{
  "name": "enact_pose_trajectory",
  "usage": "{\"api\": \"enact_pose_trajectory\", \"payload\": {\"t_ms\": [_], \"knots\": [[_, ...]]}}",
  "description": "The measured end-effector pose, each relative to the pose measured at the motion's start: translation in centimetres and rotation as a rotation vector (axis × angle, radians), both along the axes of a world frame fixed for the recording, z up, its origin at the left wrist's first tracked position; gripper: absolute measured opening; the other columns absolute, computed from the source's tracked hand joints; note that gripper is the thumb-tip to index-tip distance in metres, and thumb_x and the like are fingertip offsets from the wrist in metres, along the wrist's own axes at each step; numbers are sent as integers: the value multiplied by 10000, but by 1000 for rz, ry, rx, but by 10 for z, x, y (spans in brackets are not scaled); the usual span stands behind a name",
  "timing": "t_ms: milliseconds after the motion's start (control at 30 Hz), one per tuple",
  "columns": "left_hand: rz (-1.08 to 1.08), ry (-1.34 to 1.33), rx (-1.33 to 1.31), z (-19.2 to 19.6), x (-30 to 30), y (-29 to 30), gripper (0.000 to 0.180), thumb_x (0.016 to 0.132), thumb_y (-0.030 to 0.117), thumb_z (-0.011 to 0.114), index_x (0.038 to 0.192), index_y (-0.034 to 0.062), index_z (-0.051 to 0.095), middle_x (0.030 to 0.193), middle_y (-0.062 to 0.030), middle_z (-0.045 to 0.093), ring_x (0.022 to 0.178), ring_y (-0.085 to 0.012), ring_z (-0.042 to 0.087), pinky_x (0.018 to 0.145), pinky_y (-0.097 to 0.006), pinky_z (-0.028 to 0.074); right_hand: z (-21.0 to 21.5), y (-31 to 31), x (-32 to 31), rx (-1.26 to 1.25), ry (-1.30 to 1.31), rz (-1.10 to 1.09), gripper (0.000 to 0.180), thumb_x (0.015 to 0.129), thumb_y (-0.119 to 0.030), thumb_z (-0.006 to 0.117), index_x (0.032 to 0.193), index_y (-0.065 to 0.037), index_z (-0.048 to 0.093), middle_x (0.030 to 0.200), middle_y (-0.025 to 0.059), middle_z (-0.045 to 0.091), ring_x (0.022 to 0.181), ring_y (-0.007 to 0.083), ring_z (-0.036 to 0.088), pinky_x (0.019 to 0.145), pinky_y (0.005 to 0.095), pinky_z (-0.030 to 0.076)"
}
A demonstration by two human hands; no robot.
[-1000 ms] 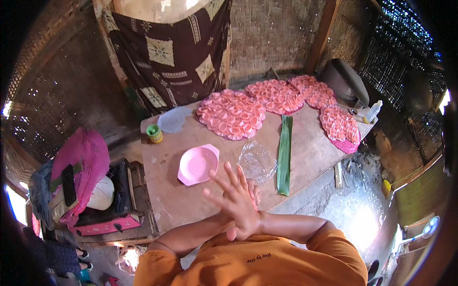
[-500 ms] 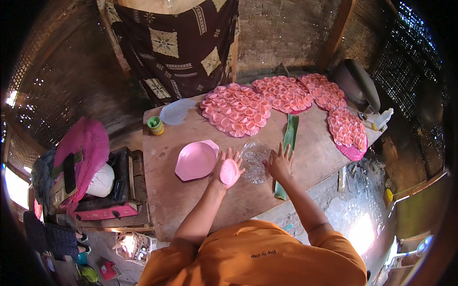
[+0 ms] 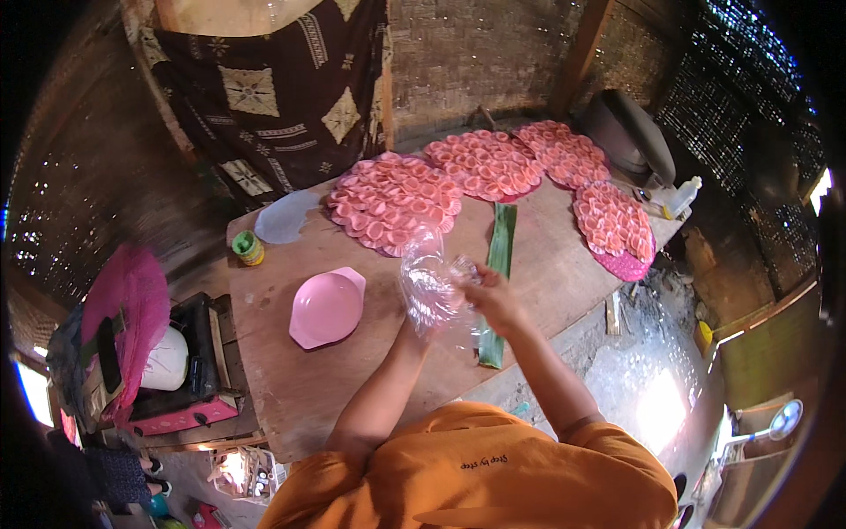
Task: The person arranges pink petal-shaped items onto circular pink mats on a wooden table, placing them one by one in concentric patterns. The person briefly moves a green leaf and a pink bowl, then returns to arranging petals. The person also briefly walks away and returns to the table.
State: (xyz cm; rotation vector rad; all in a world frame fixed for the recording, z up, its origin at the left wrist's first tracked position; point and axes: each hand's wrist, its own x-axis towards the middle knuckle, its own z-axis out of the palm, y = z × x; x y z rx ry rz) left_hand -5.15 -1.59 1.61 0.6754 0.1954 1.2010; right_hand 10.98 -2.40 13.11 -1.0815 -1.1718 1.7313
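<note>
A clear plastic sheet (image 3: 423, 282) is lifted off the table in front of me. My right hand (image 3: 495, 298) pinches its right side with fingers pressed together. My left hand (image 3: 425, 330) is beneath and behind the sheet, its fingers mostly covered by the shiny film; whether it still bears the flat pink disc seen earlier is hidden. A long green leaf strip (image 3: 500, 247) lies on the table beyond and beneath my right hand. Left of my hands stands a pink plastic bowl (image 3: 327, 307) with two side lugs, with nothing in it.
Pink round trays heaped with small pink cup-shaped pieces (image 3: 397, 201) line the table's far side. A small green-and-yellow tin (image 3: 248, 248) and a pale sheet (image 3: 287, 218) are at the left. A stove (image 3: 189, 406) stands beside the table; a bottle (image 3: 682, 199) is at the far right.
The plastic sheet has come up from the table into my hands. My right hand has closed on it and moved left; the pink disc on my left palm is now covered. The view has shifted.
</note>
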Motion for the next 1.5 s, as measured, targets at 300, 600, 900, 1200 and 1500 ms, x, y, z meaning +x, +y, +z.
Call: {"api": "enact_pose_trajectory", "payload": {"t_ms": [300,600,900,1200,1500], "knots": [[129,-107,-673,-45,47,-38,729,984,599,527,1543,186,308,1356,-133,463,1208,-349,533,996,-498,484,-63,-50,16,181,-396,36,427,796,-243,886,1047,16,657,851,23,653,779,96,574,695,292,502],[115,1358,519,-31,70,-103,423,966,67,560,1386,19,537,1408,-218,552,1282,-341,547,1071,-426,453,-91,22,99,93,-447,163,506,856,-257,813,1231,21,619,1083,96,744,882,186,717,746,354,563],[143,1828,1041,-11,84,-132,515,1022,309,516,1353,-84,549,1431,-240,544,1338,-342,523,1156,-402,386,-142,14,111,756,-1364,221,854,726,-652,768,1219,17,569,1184,166,575,1181,338,547,943,489,427],[104,1813,1073,-16,83,-126,472,1035,290,498,1322,-76,578,1408,-245,565,1305,-350,558,1120,-406,428,-121,52,106,691,-1437,160,1004,591,-771,779,1201,5,593,1195,136,559,1169,328,514,972,455,402],[137,1849,1196,-16,78,-125,466,1039,290,488,1336,-56,580,1425,-218,564,1303,-299,574,1123,-377,433,-126,136,113,620,-1460,87,916,663,-732,771,1260,-61,591,1255,132,548,1219,336,503,994,495,402]]}}
